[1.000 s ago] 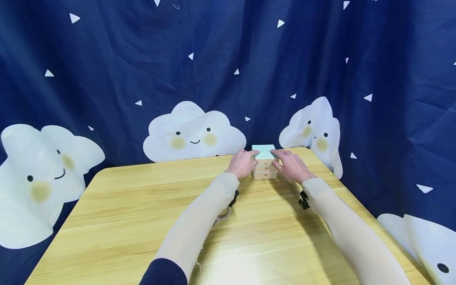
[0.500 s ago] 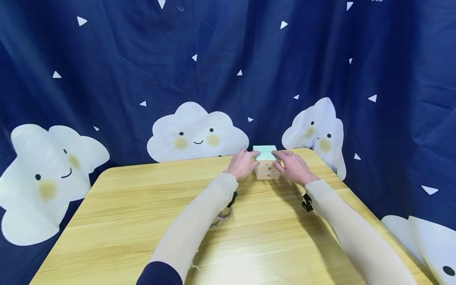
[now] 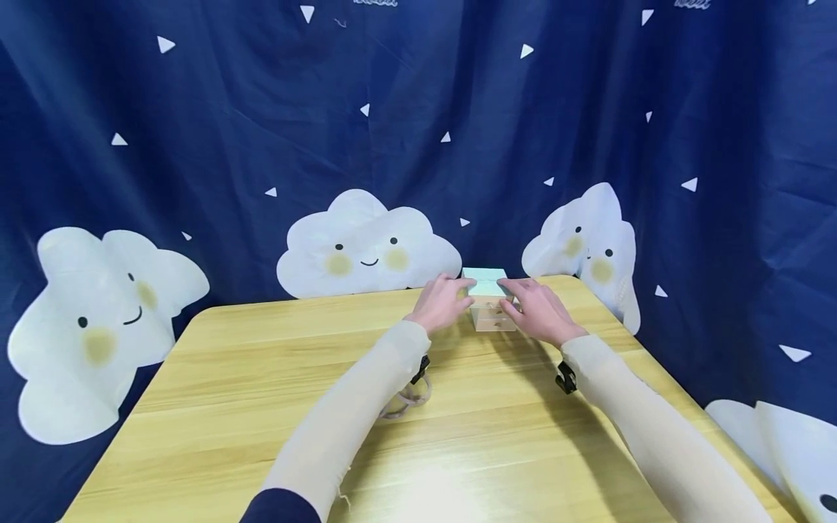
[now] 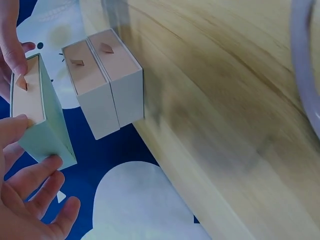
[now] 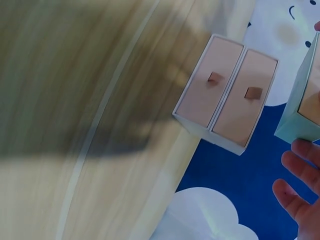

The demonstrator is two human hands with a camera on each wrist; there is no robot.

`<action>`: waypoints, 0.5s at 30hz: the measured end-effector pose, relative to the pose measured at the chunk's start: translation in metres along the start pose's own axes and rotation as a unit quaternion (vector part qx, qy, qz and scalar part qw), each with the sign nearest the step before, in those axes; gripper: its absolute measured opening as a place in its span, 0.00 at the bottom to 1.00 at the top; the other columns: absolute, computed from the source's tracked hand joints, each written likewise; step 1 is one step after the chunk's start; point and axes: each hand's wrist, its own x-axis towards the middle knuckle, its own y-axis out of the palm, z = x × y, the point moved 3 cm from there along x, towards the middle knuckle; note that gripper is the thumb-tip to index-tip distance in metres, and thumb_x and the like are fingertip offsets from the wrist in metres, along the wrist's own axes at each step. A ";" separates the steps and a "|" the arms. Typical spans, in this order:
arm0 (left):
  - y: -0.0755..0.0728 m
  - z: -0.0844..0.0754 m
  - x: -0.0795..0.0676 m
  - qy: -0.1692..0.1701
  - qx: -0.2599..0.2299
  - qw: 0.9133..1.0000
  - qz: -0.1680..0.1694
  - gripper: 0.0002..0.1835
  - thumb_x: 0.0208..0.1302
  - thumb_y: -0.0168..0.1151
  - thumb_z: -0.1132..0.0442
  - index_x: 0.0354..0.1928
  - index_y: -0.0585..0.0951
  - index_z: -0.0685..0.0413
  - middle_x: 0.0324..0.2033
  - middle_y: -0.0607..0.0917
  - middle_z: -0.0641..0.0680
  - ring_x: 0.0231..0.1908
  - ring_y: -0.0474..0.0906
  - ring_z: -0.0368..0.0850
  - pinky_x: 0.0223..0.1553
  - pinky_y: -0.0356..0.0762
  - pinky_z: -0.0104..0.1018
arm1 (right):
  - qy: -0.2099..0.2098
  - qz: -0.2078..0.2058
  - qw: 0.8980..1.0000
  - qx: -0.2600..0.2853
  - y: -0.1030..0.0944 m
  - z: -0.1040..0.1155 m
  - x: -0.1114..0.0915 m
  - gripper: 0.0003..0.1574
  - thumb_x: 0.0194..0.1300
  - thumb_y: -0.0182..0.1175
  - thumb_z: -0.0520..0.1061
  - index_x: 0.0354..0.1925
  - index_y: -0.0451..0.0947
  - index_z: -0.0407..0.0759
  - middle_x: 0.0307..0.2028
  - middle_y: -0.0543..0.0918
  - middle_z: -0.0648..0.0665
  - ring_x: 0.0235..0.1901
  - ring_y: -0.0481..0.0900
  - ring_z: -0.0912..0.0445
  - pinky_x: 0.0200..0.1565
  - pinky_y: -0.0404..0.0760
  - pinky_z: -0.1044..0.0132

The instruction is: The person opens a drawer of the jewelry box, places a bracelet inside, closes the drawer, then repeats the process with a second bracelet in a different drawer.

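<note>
A small mint-green drawer box (image 3: 485,285) with a pink front and a leather-like tab is held between both hands. In the left wrist view, the mint-green drawer box (image 4: 54,125) is apart from the two stacked white drawer boxes (image 4: 105,80). My left hand (image 3: 441,303) grips its left side, thumb at the front edge and a fingertip on the side wall. From the other side my right hand (image 3: 539,309) grips it, with thumb near the tab. The white drawer boxes (image 5: 225,90) have pink fronts with small tabs and stand on the table.
The wooden table (image 3: 261,363) ends just behind the boxes at a dark blue curtain (image 3: 405,87) with smiling white clouds. A pale mauve looped thing (image 3: 418,396) lies on the table, partly hidden behind the left forearm.
Both hands have raised the mint-green drawer box and shifted it slightly left off the white boxes. The head view has swung a little left and up.
</note>
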 end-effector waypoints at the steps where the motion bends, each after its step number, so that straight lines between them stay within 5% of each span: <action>1: -0.001 0.001 -0.002 -0.001 0.001 1.000 0.000 0.22 0.73 0.58 0.47 0.67 0.77 0.34 0.59 0.84 0.45 0.62 0.74 0.50 0.63 0.73 0.45 | -0.005 -0.003 1.000 -0.001 0.000 0.002 0.001 0.30 0.75 0.56 0.53 0.69 0.71 0.43 0.59 0.81 0.34 0.58 0.79 0.39 0.57 0.77 0.42; 15: -0.015 0.017 -0.020 0.006 0.010 1.000 -0.015 0.22 0.73 0.58 0.46 0.66 0.78 0.35 0.57 0.85 0.47 0.65 0.73 0.49 0.66 0.71 0.46 | -0.046 -0.033 0.998 -0.006 0.004 0.024 0.008 0.29 0.73 0.58 0.52 0.66 0.74 0.40 0.56 0.83 0.34 0.55 0.81 0.39 0.54 0.79 0.43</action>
